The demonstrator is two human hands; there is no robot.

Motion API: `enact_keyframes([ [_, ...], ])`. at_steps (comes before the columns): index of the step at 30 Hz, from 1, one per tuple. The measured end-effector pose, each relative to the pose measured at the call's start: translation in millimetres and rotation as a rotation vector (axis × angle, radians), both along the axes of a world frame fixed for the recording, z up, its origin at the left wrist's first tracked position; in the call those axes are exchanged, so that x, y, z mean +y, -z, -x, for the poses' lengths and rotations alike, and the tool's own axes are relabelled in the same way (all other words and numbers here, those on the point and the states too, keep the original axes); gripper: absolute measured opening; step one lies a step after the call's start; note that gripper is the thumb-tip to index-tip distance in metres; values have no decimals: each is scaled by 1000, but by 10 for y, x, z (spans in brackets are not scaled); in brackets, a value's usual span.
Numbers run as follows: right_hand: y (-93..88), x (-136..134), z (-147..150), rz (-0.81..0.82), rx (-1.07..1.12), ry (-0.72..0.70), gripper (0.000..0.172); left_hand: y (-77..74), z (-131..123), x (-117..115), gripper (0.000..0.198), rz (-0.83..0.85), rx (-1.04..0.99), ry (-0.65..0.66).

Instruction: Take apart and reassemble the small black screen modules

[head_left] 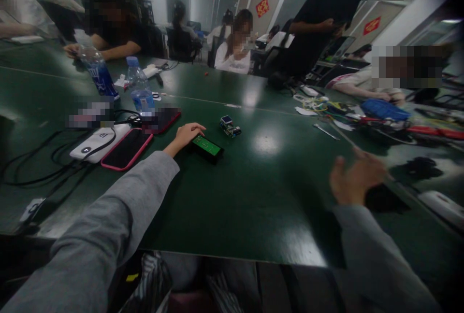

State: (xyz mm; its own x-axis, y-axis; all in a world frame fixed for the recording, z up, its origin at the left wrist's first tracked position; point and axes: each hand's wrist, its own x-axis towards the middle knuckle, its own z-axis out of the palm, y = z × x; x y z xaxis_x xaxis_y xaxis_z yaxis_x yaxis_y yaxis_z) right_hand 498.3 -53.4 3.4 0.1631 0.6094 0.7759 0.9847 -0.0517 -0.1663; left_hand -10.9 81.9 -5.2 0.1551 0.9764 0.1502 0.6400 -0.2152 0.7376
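My left hand (185, 135) reaches out in a grey sleeve and rests on the near end of a small black module with a green board face (207, 147) on the dark green table (232, 206). Its fingers curl over that end. Just beyond lies a small circuit assembly (229, 126) with a blue chip on top. My right hand (357, 177) hovers over the table at the right, blurred, fingers stretched forward and apart, holding nothing I can see.
Left of my hand lie a pink-cased phone (126, 149), a red-cased phone (163, 119), a white power bank (99, 143) and black cables. Two water bottles (139, 86) stand behind. Wires and tools (362, 115) clutter the right. Other people sit around the table's far side.
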Motion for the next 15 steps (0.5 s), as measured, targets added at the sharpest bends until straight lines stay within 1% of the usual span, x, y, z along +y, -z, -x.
enact_keyframes([
  [1, 33, 167, 349, 5, 17, -33, 62, 6, 3, 3, 32, -3, -1, -1],
  [4, 149, 602, 1453, 199, -67, -371, 56, 32, 16, 14, 33, -5, -9, 7],
  [6, 216, 820, 2020, 288, -133, -543, 55, 40, 22, 15, 34, -4, -15, 5],
  [7, 243, 913, 2208, 311, -137, -586, 56, 40, 22, 14, 35, -4, -17, 6],
  [8, 265, 996, 2330, 324, -121, -606, 56, 37, 21, 13, 35, -2, -17, 7],
  [10, 301, 1138, 2403, 339, -57, -615, 54, 28, 18, 9, 34, 2, -11, 9],
  [12, 328, 1238, 2341, 343, 12, -633, 50, 22, 16, 10, 34, 6, -4, 11],
  [15, 357, 1307, 2219, 312, 113, -685, 43, 25, 20, 17, 34, 5, -6, 13],
])
